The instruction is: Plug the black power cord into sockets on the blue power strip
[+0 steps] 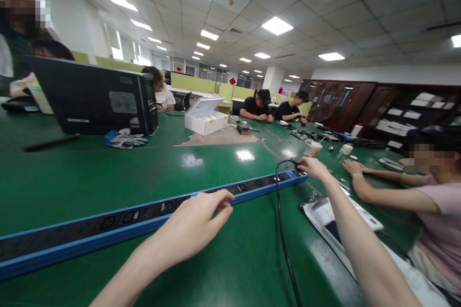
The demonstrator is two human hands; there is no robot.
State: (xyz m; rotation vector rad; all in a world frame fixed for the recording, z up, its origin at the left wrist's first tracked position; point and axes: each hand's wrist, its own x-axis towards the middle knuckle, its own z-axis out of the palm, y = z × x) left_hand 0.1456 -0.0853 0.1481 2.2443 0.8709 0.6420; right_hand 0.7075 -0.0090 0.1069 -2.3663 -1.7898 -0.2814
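Observation:
A long blue and black power strip (pixel 129 217) lies slantwise across the green table, its row of sockets facing up. My left hand (pixel 203 216) rests over the middle of the strip, thumb and fingers apart, with nothing visible between them. At the strip's far right end, my right hand (pixel 312 167) pinches the plug end of a black power cord (pixel 282 232). The fingers partly cover the plug, so I cannot tell whether it sits in a socket. From there the cord loops left over the strip and runs down toward me.
A clipboard with papers (pixel 310 211) lies under my right forearm. Beside it sits a co-worker (pixel 425 201), arms on the table. Farther back are a black computer case (pixel 97 100), gloves (pixel 126 139), a white open box (pixel 205 122), a cup (pixel 315 147) and several other people.

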